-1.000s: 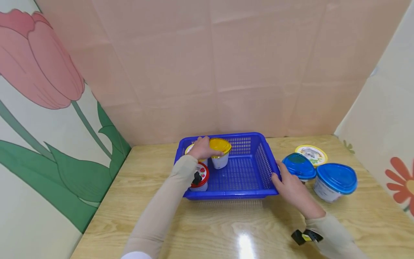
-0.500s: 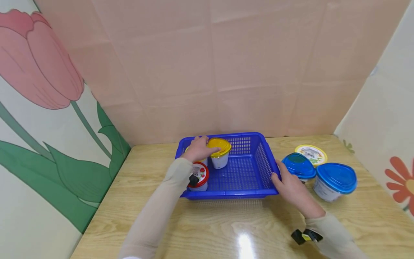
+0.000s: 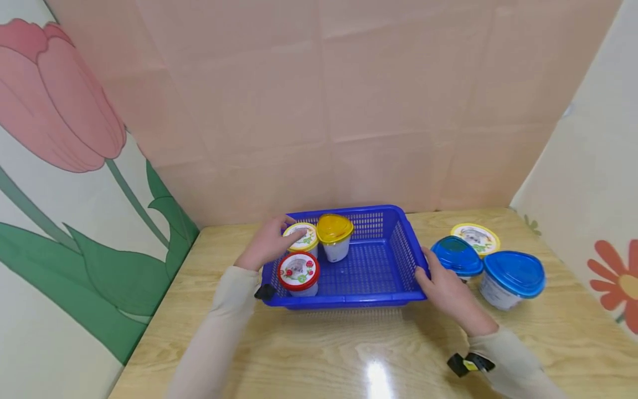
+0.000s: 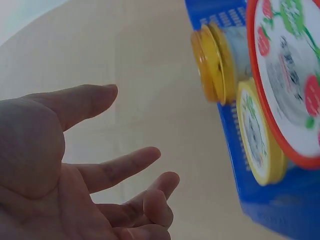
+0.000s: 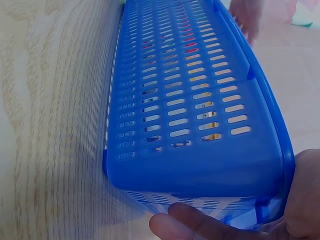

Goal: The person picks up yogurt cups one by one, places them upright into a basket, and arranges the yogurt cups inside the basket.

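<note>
A blue plastic basket point(image 3: 371, 269) stands on the table with three lidded tubs in its left part. One tub point(image 3: 299, 270) has a red-rimmed lid with a berry print. Behind it is a tub with a yellow-rimmed printed lid point(image 3: 303, 237), and beside that a tub with a clear yellow lid point(image 3: 335, 233). My left hand point(image 3: 267, 243) hovers over the basket's left rim, fingers spread and holding nothing; the left wrist view point(image 4: 65, 175) shows the palm bare. My right hand point(image 3: 448, 291) grips the basket's right rim, thumb and fingers on either side of the wall.
Right of the basket on the wooden table point(image 3: 349, 349) stand two tubs with blue lids, a nearer tub point(image 3: 513, 277) and a farther tub point(image 3: 457, 256). A yellow-rimmed printed lid point(image 3: 477, 238) shows behind them. Walls point(image 3: 349, 111) close in the table's back and sides.
My left hand has let go of the tubs' area and moved left to the basket's rim, uncovering the yellow-rimmed and red-rimmed lids. My right hand keeps its grip on the basket.
</note>
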Motion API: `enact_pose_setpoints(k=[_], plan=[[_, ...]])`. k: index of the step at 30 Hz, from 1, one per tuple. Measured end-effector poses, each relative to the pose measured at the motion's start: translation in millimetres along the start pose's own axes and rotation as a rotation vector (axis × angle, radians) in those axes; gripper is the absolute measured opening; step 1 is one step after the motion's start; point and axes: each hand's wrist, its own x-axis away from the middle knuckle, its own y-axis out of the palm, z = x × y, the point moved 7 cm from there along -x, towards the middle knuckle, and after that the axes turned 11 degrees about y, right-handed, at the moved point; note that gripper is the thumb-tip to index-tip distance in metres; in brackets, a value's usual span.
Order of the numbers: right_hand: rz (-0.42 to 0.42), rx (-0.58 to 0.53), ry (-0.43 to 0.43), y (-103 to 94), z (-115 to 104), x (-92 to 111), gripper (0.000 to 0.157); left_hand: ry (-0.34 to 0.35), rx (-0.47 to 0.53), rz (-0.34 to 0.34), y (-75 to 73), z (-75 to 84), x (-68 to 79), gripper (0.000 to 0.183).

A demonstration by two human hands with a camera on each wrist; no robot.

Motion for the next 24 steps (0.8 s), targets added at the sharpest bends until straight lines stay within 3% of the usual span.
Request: enact_pose_setpoints(k=[8, 15, 19, 24], plan=[[-0.014, -0.005, 0.011, 5.0, 2.2, 2.4, 0.064, -0.069, -0.013, 0.044, -8.1, -35.7, 31.6, 0.041], [-0.016, -0.003, 0.014, 4.0, 1.6, 1.7, 0.065, -0.18, 0.033, -0.004, 6.8, -73.8, 48.9, 0.046], [-0.017, -0.004, 0.014, 3.9, 1.4, 0.2, 0.065, -0.175, 0.078, -0.004, 21.1, -87.7, 54.8, 0.049], [0.021, 0.006, -0.008, -1.7, 0.0, -0.7, 0.063, -0.122, 0.112, 0.05, 33.0, -91.4, 55.9, 0.048]])
